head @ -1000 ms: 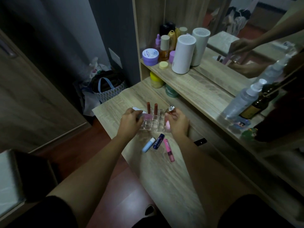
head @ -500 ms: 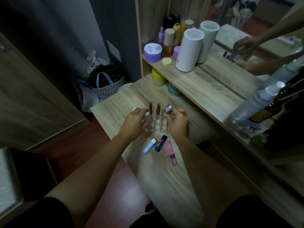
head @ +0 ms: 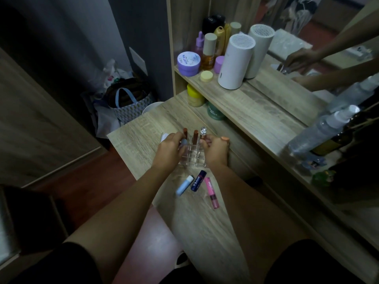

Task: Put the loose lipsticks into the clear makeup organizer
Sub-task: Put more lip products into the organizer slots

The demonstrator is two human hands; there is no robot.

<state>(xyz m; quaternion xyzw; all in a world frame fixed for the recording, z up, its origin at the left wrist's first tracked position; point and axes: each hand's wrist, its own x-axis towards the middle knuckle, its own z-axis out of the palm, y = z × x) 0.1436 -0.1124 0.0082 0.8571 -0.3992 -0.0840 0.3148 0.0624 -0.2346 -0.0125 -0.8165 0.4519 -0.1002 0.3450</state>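
Clear acrylic gridded makeup organizer [head: 191,158] sits on pale wood-grain desk [head: 205,226]. Left hand [head: 169,153] curled against its left wall; right hand [head: 216,151] pinches a silver-capped tube [head: 203,133] standing in the back row. Light-blue balm stick [head: 184,185], navy lip balm [head: 198,180], pink gloss tube [head: 211,195] lie loose just in front.

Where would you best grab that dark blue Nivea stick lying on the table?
Probably across its middle, from above. The dark blue Nivea stick lies flat, between the light blue stick and the pink gloss tube, with narrow gaps either side for fingertips.
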